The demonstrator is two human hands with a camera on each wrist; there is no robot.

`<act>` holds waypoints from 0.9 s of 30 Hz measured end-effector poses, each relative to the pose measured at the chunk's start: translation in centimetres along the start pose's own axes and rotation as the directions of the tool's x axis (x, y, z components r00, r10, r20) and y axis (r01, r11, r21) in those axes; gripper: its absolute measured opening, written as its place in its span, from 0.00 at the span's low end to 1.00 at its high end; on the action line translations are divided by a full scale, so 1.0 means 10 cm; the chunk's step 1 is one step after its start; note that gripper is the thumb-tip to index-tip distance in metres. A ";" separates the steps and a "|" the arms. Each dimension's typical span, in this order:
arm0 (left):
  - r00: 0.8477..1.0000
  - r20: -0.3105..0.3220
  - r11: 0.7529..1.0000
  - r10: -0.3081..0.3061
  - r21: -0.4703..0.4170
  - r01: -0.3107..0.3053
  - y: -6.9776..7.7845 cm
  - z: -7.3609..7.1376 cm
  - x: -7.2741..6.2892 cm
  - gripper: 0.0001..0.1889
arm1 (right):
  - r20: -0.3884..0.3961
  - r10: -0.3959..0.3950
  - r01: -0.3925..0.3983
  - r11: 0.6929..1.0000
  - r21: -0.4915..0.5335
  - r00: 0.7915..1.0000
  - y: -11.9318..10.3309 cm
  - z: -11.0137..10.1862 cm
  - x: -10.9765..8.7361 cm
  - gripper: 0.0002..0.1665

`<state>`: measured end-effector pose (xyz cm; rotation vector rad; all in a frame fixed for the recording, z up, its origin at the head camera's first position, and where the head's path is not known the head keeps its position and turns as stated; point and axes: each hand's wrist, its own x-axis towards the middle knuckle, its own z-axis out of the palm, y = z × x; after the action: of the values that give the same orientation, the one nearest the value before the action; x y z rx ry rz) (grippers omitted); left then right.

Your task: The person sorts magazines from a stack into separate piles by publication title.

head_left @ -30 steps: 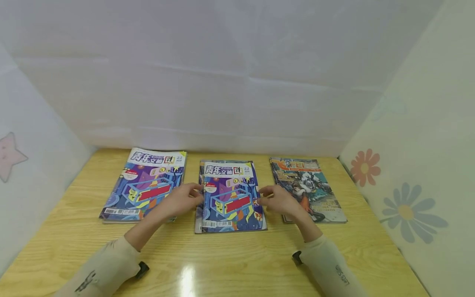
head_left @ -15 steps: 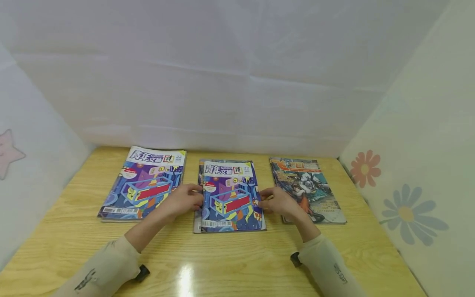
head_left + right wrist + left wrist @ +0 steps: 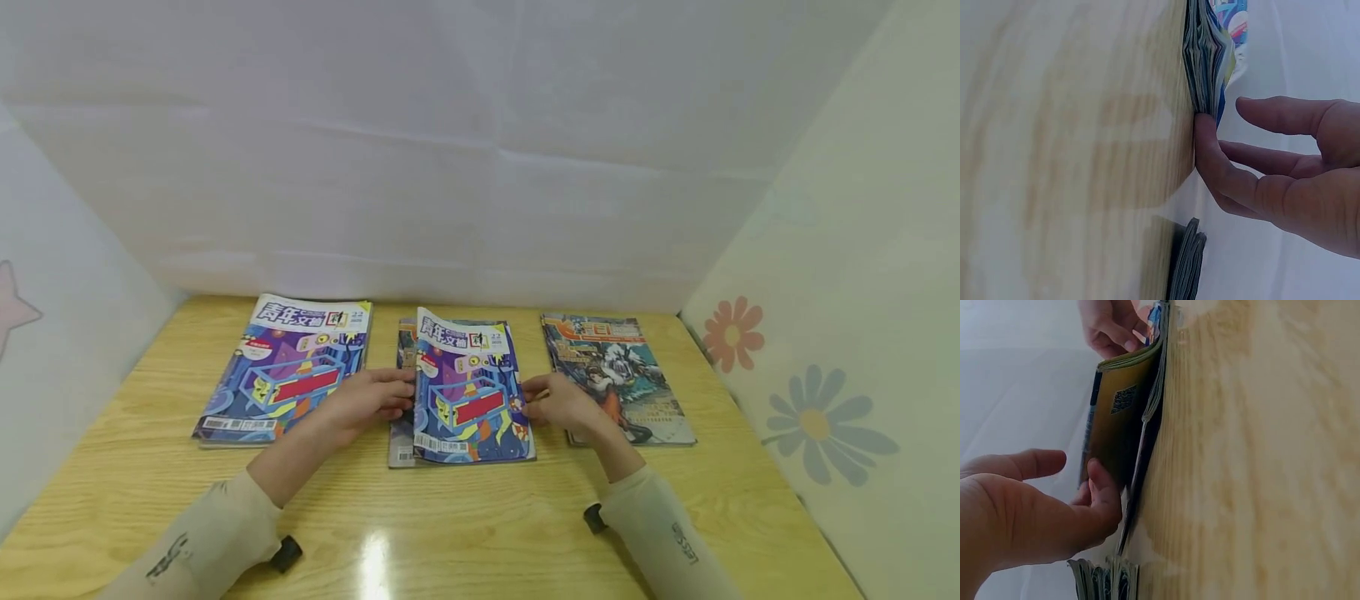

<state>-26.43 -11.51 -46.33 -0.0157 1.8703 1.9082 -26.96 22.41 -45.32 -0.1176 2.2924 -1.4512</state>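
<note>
A purple magazine (image 3: 468,400) lies on top of a grey-covered magazine (image 3: 402,446) at the table's middle, its left edge raised and bowed upward. My left hand (image 3: 371,400) has its fingertips under that raised edge. In the left wrist view, the thumb of the left hand (image 3: 1047,506) stays apart from the cover, and the yellowish back cover (image 3: 1119,406) shows. On the other side, my right hand (image 3: 558,400) rests its fingers against the pile's right edge. The right wrist view shows a fingertip of the right hand (image 3: 1260,169) touching the page edges (image 3: 1204,62), thumb apart.
Another pile topped by a purple magazine (image 3: 288,375) lies to the left on the wooden table (image 3: 450,533). A pile with a dark illustrated cover (image 3: 618,379) lies to the right. White sheeting (image 3: 480,167) rises behind and at both sides.
The left edge of the top purple magazine has risen off the magazine beneath and shifted slightly right, with my left fingers moving along under it. My right hand stays at the right edge.
</note>
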 end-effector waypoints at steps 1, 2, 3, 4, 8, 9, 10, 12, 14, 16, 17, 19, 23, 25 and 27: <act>1.000 0.014 1.000 0.003 -0.012 -0.003 -0.01 0.01 0.00 0.29 | 0.004 0.002 -0.002 1.000 0.008 1.000 0.00 0.00 0.00 0.29; 1.000 0.027 0.999 0.005 -0.033 -0.004 -0.01 0.01 0.00 0.29 | 0.007 0.002 -0.002 1.000 0.011 1.000 0.01 -0.01 0.01 0.29; 0.999 0.043 0.998 0.005 -0.058 -0.002 -0.02 0.03 0.00 0.30 | 0.010 0.003 -0.003 1.000 0.016 1.000 0.00 -0.01 0.01 0.29; 0.998 0.063 0.996 0.005 -0.087 0.001 -0.03 0.04 0.00 0.32 | 0.011 0.005 -0.005 1.000 0.017 1.000 0.00 -0.02 0.01 0.29; 0.994 0.106 0.977 -0.016 -0.208 0.038 -0.06 0.13 -0.01 0.38 | 0.009 0.007 -0.007 1.000 0.010 1.000 -0.01 -0.03 0.01 0.29; 0.994 0.108 0.974 -0.018 -0.222 0.042 -0.07 0.15 -0.01 0.39 | 0.011 0.006 -0.006 1.000 0.008 1.000 -0.02 -0.03 0.01 0.29; 0.994 0.104 0.971 -0.016 -0.236 0.040 -0.08 0.17 -0.01 0.40 | 0.011 0.008 -0.008 1.000 0.007 1.000 -0.02 -0.03 0.01 0.29; 0.996 0.089 0.966 -0.008 -0.255 0.031 -0.09 0.20 0.00 0.40 | 0.012 0.014 -0.014 1.000 0.007 1.000 -0.03 -0.02 0.01 0.29; 0.998 0.069 0.964 0.003 -0.264 0.015 -0.09 0.21 0.00 0.39 | 0.011 0.018 -0.018 1.000 0.012 1.000 -0.03 -0.02 0.01 0.29; 0.999 0.046 0.963 0.007 -0.270 0.006 -0.09 0.22 0.00 0.38 | 0.006 0.024 -0.024 1.000 0.020 1.000 -0.03 -0.02 0.00 0.29; 0.999 0.037 0.962 0.005 -0.272 0.005 -0.09 0.22 0.00 0.38 | 0.003 0.024 -0.024 0.999 0.024 1.000 -0.03 -0.02 0.00 0.29; 1.000 0.012 0.963 -0.002 -0.270 0.005 -0.09 0.23 0.00 0.37 | -0.001 0.022 -0.022 0.999 0.032 1.000 -0.02 -0.02 0.00 0.28; 1.000 -0.023 0.968 0.004 -0.252 -0.010 -0.07 0.23 -0.01 0.38 | -0.021 0.010 -0.010 1.000 0.011 1.000 -0.02 -0.01 -0.01 0.27; 0.999 -0.033 0.969 0.016 -0.246 -0.023 -0.06 0.23 -0.02 0.38 | -0.049 -0.019 0.018 1.000 -0.025 0.999 -0.02 -0.01 -0.01 0.28; 0.999 -0.036 0.968 0.031 -0.249 -0.039 -0.04 0.23 -0.04 0.39 | -0.094 -0.063 0.057 0.996 -0.064 0.994 -0.02 -0.01 -0.01 0.30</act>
<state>-25.24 -9.46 -46.37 -0.0945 1.6472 2.1685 -26.89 22.44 -45.09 -0.1388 2.4312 -1.4449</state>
